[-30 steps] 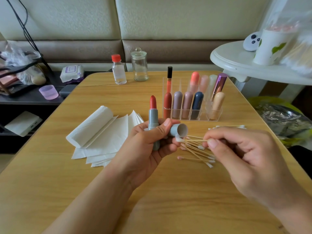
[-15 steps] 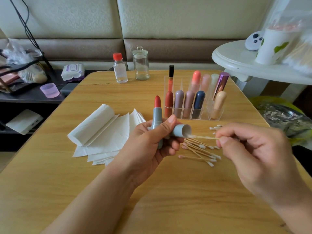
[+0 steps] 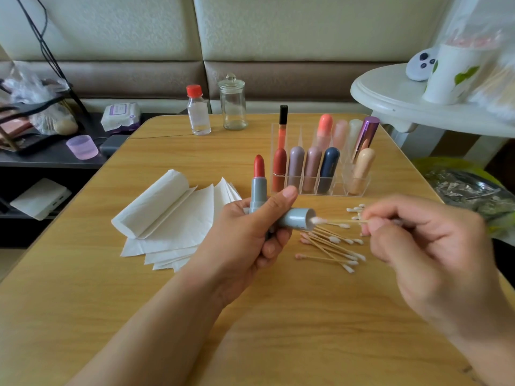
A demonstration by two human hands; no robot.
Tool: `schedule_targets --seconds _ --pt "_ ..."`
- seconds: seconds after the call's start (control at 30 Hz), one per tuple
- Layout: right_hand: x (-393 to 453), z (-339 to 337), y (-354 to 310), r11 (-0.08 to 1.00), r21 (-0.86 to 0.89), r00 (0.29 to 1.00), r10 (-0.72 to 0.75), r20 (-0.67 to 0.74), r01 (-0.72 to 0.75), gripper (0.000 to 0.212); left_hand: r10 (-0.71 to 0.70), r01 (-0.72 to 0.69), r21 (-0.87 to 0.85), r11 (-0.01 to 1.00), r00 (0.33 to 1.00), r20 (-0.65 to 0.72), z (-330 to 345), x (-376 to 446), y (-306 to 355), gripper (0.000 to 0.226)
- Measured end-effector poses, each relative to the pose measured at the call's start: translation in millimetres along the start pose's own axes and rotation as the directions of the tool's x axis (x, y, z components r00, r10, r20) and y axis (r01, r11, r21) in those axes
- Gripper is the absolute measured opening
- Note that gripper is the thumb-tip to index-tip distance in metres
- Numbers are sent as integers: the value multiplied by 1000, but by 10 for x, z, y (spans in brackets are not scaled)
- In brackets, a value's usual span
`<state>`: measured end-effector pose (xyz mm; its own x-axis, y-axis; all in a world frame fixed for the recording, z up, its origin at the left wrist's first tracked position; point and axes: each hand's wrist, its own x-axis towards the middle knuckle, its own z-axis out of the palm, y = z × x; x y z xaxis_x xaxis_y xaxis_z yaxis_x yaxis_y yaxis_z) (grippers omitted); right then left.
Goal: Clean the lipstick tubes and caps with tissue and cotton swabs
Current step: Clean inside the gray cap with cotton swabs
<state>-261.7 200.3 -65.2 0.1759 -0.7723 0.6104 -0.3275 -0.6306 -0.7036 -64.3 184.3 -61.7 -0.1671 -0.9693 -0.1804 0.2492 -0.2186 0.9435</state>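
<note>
Over the middle of the light wooden table (image 3: 278, 316), as seen from the head camera, two things are gripped together in the left hand (image 3: 245, 235): an uncapped grey lipstick tube with a red bullet (image 3: 258, 185), held upright, and its grey cylindrical cap (image 3: 296, 218), held on its side beneath the thumb with its open mouth turned towards the right. A wooden-stemmed cotton swab (image 3: 338, 220) is pinched between the thumb and fingertips of the right hand (image 3: 423, 240), and its white tip is placed right at the mouth of the cap. Below the cap, a loose heap of cotton swabs (image 3: 331, 246) is spread on the table, some with pink-stained tips. To the left of the left hand, a fanned stack of white tissue sheets (image 3: 178, 227) is laid flat, with one sheet rolled up on top. Behind the hands, a clear acrylic organiser (image 3: 334, 188) is filled with capped lipsticks in red, mauve, navy, peach and purple (image 3: 328, 168), all standing upright in its compartments. At the far edge, a small clear bottle with a red cap (image 3: 198, 111) and a lidded glass jar (image 3: 232, 104) are stood side by side. A white round side table (image 3: 404, 107) is seen at the right.
</note>
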Motion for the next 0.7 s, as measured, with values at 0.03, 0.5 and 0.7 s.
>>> schedule_targets --seconds 0.03,0.5,0.7 --pt "2 3 -4 1000 9 1000 0 5 0 22 -1 1 3 1000 1000 -2 3 1 -1 51" --pt "20 5 17 966 -257 999 -42 -27 34 24 -30 30 25 999 1000 -9 -16 0 4 36" --pt "15 -3 -11 973 -220 997 -70 -24 63 24 -34 35 32 999 999 -30 -33 12 4 38"
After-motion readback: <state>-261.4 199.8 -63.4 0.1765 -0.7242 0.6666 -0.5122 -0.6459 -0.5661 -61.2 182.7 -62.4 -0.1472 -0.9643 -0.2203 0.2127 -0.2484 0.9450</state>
